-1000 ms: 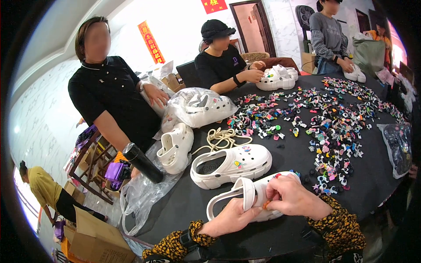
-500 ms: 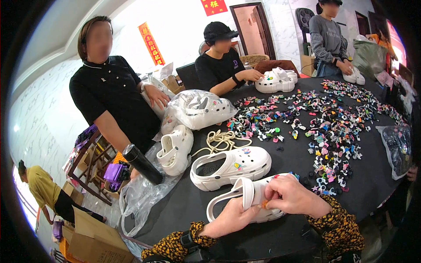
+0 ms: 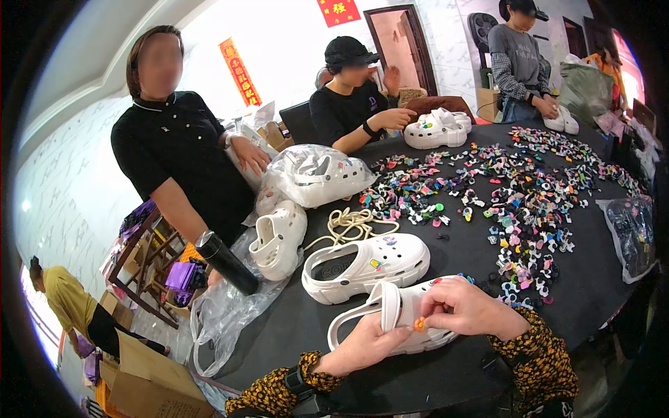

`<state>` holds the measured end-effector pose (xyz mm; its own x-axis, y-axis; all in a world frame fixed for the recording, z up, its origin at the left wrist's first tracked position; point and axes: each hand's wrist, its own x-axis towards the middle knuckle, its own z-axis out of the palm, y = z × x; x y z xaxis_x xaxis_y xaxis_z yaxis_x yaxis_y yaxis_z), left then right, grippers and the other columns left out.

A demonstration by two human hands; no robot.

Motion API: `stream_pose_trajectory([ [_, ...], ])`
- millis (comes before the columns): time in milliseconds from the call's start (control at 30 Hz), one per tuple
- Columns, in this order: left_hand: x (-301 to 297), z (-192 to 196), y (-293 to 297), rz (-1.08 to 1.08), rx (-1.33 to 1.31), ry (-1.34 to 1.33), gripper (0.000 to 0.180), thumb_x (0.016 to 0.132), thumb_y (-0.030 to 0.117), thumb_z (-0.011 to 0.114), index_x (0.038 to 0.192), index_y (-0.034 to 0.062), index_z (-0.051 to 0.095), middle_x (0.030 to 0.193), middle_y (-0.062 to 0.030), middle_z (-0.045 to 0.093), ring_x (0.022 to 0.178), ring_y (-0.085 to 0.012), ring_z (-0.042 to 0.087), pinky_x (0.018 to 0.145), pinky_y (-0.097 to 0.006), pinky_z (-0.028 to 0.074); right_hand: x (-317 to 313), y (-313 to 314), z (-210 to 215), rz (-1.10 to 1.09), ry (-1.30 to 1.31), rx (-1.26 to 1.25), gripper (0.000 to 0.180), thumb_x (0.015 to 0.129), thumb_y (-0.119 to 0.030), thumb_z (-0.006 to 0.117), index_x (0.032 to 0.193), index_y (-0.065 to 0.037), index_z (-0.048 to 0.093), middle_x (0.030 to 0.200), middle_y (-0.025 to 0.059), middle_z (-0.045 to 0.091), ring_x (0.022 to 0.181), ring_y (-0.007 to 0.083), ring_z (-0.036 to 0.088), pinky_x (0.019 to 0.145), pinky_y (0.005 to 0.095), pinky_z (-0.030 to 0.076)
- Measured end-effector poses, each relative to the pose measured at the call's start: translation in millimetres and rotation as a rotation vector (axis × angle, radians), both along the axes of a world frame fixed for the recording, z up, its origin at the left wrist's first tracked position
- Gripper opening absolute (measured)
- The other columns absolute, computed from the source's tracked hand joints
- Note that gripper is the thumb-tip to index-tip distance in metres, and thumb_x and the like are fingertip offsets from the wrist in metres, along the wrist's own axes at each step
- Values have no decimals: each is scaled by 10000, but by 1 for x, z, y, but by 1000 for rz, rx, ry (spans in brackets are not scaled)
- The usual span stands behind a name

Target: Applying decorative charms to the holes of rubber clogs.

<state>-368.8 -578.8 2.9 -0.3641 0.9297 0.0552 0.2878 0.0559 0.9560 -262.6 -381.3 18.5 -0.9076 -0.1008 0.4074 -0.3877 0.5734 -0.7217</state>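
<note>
The left hand (image 3: 366, 346) still steadies the white clog (image 3: 411, 322). The right hand (image 3: 468, 306) keeps pinching an orange charm (image 3: 419, 324) against it; nothing has shifted, so seating seems unfinished.

A big round black table (image 3: 446, 362) fills the middle of the room. Behind it stands a white marble-look wall (image 3: 293, 49) with a dark brown wooden door frame (image 3: 401, 42). A long red paper strip (image 3: 237, 70) hangs on that wall, left of the door. Left of the table stands a dark wooden chair (image 3: 150, 268). Below the chair lies a brown cardboard box (image 3: 150, 373). The light is bright.
</note>
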Motion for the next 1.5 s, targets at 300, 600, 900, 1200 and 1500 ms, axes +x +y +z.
stream_pose_trajectory([
  [300, 3, 4, -3, -23, -25, -60, 280, 905, 139, 559, 1151, 8, 581, 1050, -46, 617, 951, -112, 552, 841, -290, 448, -1, -2, -7, -34, 69, 41, 171, 803, -210, 654, 753, -51, 615, 660, 98, 586, 633, 277, 577, 588, 381, 427],
  [600, 4, 2, -2, 0, -42, -93, 289, 905, 136, 565, 1164, 8, 577, 1064, -39, 617, 966, -105, 552, 856, -283, 444, -1, -1, -13, -65, 134, 59, 157, 842, -170, 620, 731, -58, 616, 650, 78, 586, 623, 262, 563, 572, 359, 423],
  [900, 7, 6, -3, 10, -62, -106, 288, 904, 141, 564, 1160, 9, 578, 1053, -39, 620, 949, -100, 553, 837, -278, 450, 0, -2, -11, -96, 150, 100, 213, 857, -220, 603, 724, -55, 613, 654, 90, 573, 643, 290, 556, 588, 380, 415],
  [1200, 10, 7, 1, 12, -25, -62, 262, 902, 123, 543, 1129, -3, 577, 1022, -67, 625, 956, -136, 571, 845, -298, 454, 2, 0, -11, -88, 182, 84, 247, 864, -252, 597, 717, -56, 626, 618, 105, 562, 615, 306, 555, 570, 395, 412],
  [1500, 19, 8, 1, 24, -6, -173, 243, 907, 129, 557, 1102, -2, 618, 972, -27, 643, 885, -92, 572, 784, -260, 471, 17, -4, -15, -254, 162, -240, 382, 909, -284, 577, 646, -8, 596, 539, 74, 547, 502, 169, 521, 499, 315, 396],
])
